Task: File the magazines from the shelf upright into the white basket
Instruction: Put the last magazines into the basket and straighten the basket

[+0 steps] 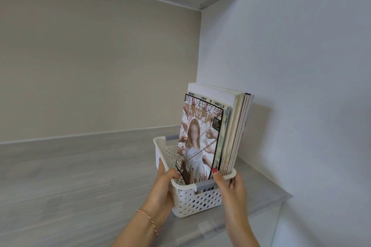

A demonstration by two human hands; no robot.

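White basket (197,199) gripped at near rim by left hand (163,188) & right hand (230,185); magazines (214,132) lean, top-heavy, so a jerk could tip the stack off the shelf (80,176).

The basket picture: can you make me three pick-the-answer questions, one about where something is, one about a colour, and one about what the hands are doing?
1. Where do the magazines stand?
A. flat on the shelf
B. upright in the white basket
C. on the floor

2. What colour is the basket's handle?
A. red
B. green
C. grey

3. What are the hands doing?
A. gripping the basket's rim
B. hanging free
C. turning pages

Answers: 1 B, they rise out of the basket. 2 C, a grey strip sits on the near rim. 3 A, the left hand and right hand curl over the near corners.
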